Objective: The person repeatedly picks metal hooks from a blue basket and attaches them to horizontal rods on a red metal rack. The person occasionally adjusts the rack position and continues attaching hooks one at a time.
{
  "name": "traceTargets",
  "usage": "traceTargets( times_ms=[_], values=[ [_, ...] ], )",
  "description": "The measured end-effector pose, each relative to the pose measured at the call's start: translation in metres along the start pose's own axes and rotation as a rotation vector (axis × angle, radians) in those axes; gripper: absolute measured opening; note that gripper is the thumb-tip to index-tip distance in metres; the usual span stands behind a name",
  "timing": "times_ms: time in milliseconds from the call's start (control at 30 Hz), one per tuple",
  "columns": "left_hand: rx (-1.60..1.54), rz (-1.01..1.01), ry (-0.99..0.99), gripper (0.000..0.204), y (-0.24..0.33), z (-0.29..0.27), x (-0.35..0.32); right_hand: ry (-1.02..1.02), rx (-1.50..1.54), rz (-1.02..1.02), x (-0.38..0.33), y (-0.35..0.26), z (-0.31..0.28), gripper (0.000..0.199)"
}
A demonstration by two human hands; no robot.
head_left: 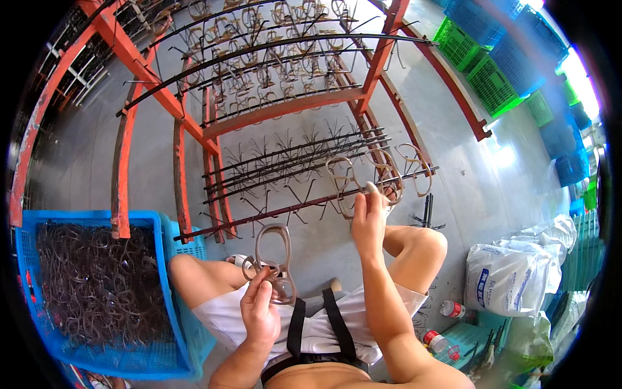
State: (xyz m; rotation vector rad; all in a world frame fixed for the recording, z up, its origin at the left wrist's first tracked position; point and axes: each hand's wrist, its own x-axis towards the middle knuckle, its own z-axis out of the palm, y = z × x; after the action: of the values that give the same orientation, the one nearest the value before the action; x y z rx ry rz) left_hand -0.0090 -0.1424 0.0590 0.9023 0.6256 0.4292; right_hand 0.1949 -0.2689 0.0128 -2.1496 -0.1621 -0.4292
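My left hand [260,312] is closed on brownish-grey eyeglass frames [289,245], held up over my lap; they overlap, so how many I cannot make out. My right hand [369,223] reaches forward to the right part of a dark hooked rod [272,212], its fingers pinched on an eyeglass frame [400,189] at the rod. To the left of those fingers another eyeglass frame [329,170] hangs on the rod, and one more [427,176] hangs near its right end. Bare V-shaped hooks [299,196] stick out along the rod's middle.
An orange-red metal rack [285,111] stands ahead, its upper rods hung with many frames. A blue basket [159,272] heaped with frames sits at my left. White plastic sacks [512,275], bottles [451,309] and a green tray [476,330] lie at right; green crates [495,84] stack beyond.
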Motion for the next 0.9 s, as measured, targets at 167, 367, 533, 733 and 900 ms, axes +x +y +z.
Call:
traceTargets(
  times_ms=[167, 367, 533, 733, 900],
  values=[
    [0.005, 0.149, 0.101, 0.033, -0.02, 0.01, 0.002, -0.652, 0.528, -0.066, -0.08, -0.073, -0.041, 0.035],
    [0.117, 0.198, 0.105, 0.029, -0.028, 0.0, -0.001, -0.246, 0.65, 0.244, -0.099, -0.068, -0.013, 0.023],
    [0.247, 0.279, 0.122, 0.028, -0.015, -0.02, 0.017, -0.013, 0.626, 0.355, -0.054, -0.042, 0.029, 0.026],
    [0.192, 0.204, 0.06, 0.024, -0.011, -0.034, 0.017, 0.074, 0.425, 0.308, -0.055, -0.022, 0.066, 0.023],
    [0.25, 0.175, 0.019, 0.023, -0.013, -0.035, 0.015, 0.065, 0.737, 0.489, -0.06, -0.023, 0.078, 0.023]
  ],
)
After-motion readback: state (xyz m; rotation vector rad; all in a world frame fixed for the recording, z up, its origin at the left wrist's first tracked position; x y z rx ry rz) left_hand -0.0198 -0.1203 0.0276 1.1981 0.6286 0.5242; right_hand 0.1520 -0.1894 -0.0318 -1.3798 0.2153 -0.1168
